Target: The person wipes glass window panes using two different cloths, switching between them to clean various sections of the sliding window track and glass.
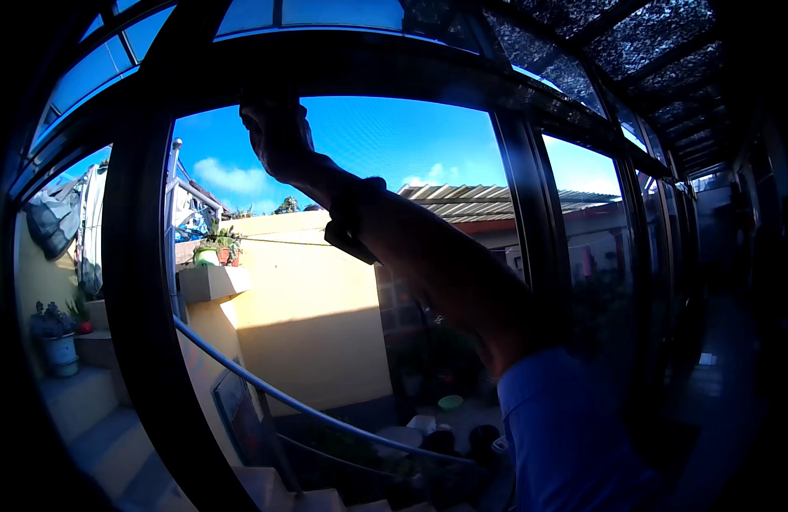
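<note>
My right hand (277,128) is raised to the dark top rail (368,67) of a window frame, near the upper left corner of a large pane. It is almost a silhouette, and its upper part merges with the black rail. Whether the fingers grip a thing there is hidden. A dark wristwatch or band (352,221) circles the wrist, and a blue sleeve (560,429) covers the upper arm. Left of the hand runs a thick dark upright (141,256) of the frame. My left hand is out of view.
Beyond the glass, a metal handrail (317,413) slopes down beside steps (90,390). Potted plants (224,246) stand on a ledge by a yellow wall (304,281). A corrugated roof (464,198) lies farther off. More window uprights (541,211) run into a dim corridor at right.
</note>
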A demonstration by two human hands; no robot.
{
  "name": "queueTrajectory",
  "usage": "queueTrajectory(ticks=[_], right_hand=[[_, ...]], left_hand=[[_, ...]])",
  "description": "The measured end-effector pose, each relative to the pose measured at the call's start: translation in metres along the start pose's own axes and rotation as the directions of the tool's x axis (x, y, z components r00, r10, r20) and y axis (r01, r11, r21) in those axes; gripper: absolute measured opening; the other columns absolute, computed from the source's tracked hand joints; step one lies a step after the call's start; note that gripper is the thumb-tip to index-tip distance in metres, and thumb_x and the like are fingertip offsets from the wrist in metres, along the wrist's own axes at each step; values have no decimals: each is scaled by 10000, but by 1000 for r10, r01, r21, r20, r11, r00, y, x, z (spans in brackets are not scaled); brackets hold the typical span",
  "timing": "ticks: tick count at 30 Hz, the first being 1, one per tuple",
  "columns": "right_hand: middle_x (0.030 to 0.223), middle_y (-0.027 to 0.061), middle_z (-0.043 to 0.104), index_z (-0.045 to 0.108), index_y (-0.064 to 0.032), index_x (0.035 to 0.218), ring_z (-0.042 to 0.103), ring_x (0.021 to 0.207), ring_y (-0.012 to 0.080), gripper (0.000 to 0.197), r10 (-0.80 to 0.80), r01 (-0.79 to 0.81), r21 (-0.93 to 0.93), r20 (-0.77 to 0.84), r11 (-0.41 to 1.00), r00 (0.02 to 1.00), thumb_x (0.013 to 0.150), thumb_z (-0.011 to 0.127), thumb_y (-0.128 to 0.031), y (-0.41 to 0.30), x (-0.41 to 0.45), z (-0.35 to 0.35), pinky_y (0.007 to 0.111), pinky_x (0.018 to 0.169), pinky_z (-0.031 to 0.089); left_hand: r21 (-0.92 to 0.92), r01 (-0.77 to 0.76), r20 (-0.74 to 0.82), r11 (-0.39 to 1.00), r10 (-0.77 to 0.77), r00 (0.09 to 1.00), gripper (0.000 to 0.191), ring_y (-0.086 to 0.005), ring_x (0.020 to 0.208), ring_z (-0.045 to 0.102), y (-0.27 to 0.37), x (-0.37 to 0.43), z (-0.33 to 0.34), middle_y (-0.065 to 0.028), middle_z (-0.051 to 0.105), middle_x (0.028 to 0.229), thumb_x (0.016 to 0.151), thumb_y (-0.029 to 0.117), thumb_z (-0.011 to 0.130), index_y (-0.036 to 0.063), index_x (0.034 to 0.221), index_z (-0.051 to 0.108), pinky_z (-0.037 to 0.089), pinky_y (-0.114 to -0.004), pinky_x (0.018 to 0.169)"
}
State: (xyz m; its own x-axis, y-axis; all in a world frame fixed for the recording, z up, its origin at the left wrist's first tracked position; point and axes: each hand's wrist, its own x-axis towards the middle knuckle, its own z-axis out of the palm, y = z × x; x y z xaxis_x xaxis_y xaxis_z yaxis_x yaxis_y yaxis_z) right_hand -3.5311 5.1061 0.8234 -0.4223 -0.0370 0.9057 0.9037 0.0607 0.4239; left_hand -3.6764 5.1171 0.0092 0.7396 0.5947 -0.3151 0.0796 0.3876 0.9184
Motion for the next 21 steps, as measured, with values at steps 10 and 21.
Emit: queueTrajectory(ticks=[10,21], right_hand=[[801,-1,514,562,-131,1108,602,677,99,119,434,-401,391,5,828,901,1026,502,-193,128,-102,-218,258,531,519],[1148,127,548,550,-101,1175,504,1013,336,566,-185,134,-330,-129,934,974,671,769,32,24,-109,-65,428,878,419]], left_hand=[[-10,4,-11,1000,-4,1000,182,-211,775,653,-7,-7,-12,-80,684,820,894,176,645,4,889,705,543,-382,731],[-38,26,-26,999,-27,999,175,-217,777,657,-9,-7,-34,-83,684,821,891,170,647,4,892,702,548,-388,732]])
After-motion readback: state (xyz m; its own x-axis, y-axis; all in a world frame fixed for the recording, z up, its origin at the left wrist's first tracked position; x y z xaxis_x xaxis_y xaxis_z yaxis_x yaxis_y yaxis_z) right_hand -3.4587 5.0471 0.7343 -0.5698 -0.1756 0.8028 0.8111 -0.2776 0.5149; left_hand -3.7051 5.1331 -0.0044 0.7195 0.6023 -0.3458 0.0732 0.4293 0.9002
